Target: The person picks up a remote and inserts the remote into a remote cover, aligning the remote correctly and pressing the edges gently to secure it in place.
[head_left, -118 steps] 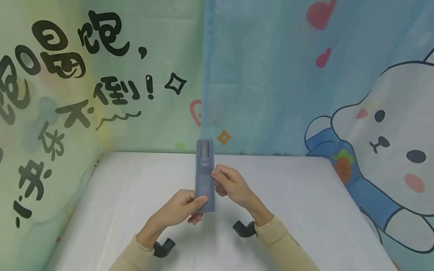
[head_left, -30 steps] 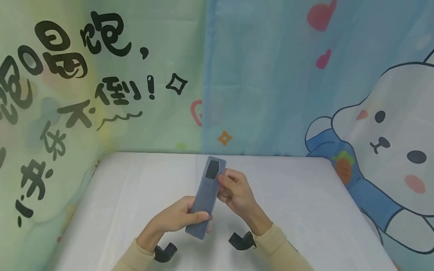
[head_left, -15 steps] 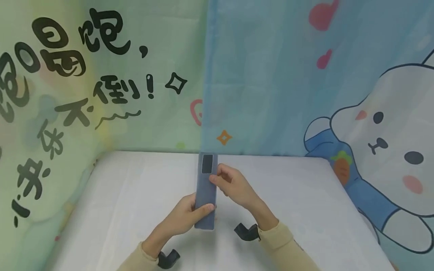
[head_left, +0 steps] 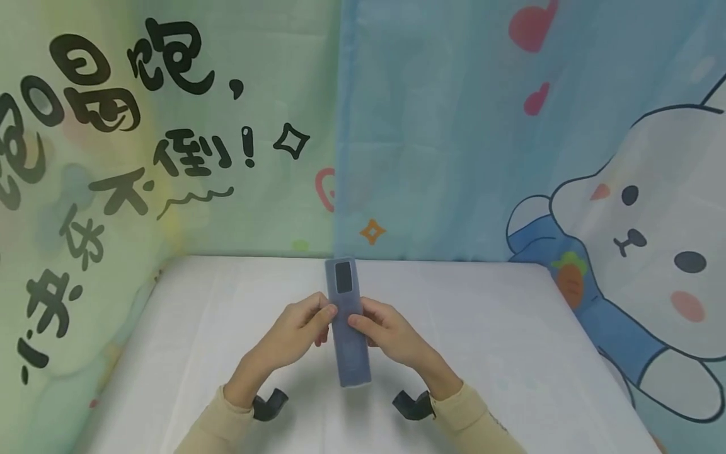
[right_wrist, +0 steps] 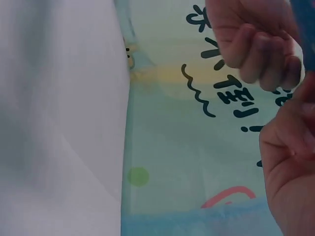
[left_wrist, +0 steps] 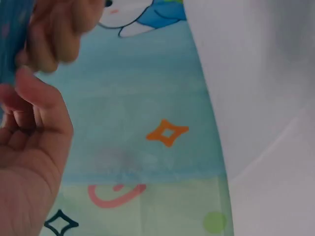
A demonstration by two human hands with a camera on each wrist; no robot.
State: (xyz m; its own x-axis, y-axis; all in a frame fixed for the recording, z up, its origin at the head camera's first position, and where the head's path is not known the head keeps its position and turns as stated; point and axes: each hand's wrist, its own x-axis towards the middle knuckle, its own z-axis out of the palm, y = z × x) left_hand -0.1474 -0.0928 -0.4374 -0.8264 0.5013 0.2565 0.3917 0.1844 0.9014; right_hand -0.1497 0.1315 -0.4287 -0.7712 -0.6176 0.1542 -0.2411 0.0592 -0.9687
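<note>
In the head view a long, narrow blue-grey case [head_left: 351, 359] with a dark rectangular window near its far end is held up over the table, its top leaning slightly left. My left hand [head_left: 300, 328] pinches its left edge about midway, thumb on the front face. From the other side, a little lower, my right hand [head_left: 394, 334] pinches the right edge, also with its thumb in front. Part of the case [left_wrist: 9, 39] shows at the left border of the left wrist view. At the right border of the right wrist view only a blue strip of it is visible.
A white-covered table [head_left: 482, 321] spreads beneath both hands. Printed cloth [head_left: 431, 157] hangs behind it and along the left side. Dark curved pieces [head_left: 413, 405] stick out from the wrists at the sleeve cuffs.
My left hand has shifted from the case's lower end up to its middle left edge. My right hand has slid slightly lower. The window, light grey in the oldest frame, now looks dark.
</note>
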